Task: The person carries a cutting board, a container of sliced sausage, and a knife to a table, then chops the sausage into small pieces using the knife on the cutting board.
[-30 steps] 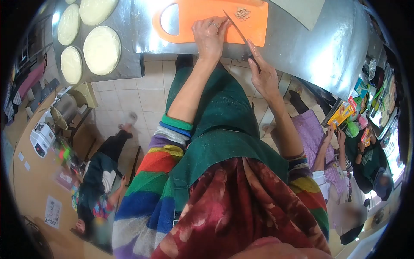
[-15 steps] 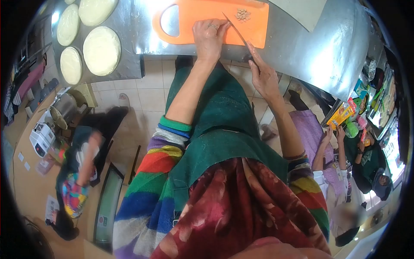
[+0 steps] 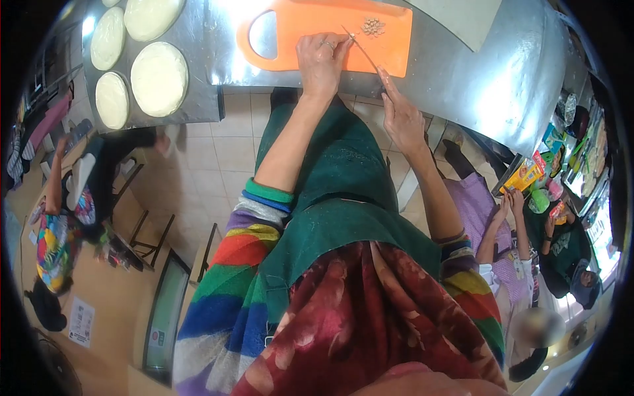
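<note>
Cutting seems to be the step in hand, judging by the knife (image 3: 367, 55) laid slantwise across the orange board (image 3: 310, 20), its tip over the board and its handle past the near edge. The right hand (image 3: 403, 122) is wrapped around that handle, forefinger stretched along it. The left hand (image 3: 320, 66), over the board's near edge, has its fingertips gathered beside the blade; what they pinch, if anything, I cannot tell. Small brown pieces (image 3: 373, 27) lie together on the board's right part. Dough rounds (image 3: 158, 78) sit left of the board. Any further cut calls for fingertips tucked clear of the edge.
</note>
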{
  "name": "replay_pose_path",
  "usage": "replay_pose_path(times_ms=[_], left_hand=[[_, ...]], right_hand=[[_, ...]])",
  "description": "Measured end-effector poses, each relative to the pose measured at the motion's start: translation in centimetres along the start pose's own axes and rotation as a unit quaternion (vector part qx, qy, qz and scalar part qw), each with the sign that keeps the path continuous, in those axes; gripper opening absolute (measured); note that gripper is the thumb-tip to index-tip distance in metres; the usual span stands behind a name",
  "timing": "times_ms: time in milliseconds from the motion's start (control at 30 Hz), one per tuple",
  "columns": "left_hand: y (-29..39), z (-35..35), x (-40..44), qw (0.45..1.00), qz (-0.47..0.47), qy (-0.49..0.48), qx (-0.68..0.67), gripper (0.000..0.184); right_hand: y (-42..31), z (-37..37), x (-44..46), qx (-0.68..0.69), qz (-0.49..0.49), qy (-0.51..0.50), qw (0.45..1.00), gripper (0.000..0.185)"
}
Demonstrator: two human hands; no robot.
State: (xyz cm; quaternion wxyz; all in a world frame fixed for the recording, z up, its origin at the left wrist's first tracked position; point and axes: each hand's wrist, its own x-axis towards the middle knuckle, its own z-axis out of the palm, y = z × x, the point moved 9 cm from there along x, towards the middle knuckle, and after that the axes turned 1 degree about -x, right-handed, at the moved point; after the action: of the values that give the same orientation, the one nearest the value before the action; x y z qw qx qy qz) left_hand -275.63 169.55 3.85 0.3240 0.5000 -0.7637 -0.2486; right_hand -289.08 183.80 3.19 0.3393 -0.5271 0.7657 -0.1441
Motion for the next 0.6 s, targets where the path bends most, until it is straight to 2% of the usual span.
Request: replay_pose_path(times_ms=[100,300,500,600], left_hand=[[0.1,-0.1,0.0,1.0,0.006,0.011,-0.003,0.012],[0.2,-0.1,0.0,1.0,0.003,0.001,-0.005,0.011],[0.2,-0.1,0.1,1.0,-0.002,-0.002,0.001,0.012],[0.2,-0.1,0.1,1.0,0.002,-0.002,0.0,0.012]], right_hand=[[0.0,0.0,0.3,0.01,0.034,-0.014,0.999,0.056],[-1.7,-1.8,0.1,0.071,-0.052,0.063,0.994,0.054],[-2.3,-2.1,-0.7,0.059,-0.037,0.029,0.997,0.053],[-1.7,-1.6,-0.5,0.103,0.002,-0.003,0.995,0.05]])
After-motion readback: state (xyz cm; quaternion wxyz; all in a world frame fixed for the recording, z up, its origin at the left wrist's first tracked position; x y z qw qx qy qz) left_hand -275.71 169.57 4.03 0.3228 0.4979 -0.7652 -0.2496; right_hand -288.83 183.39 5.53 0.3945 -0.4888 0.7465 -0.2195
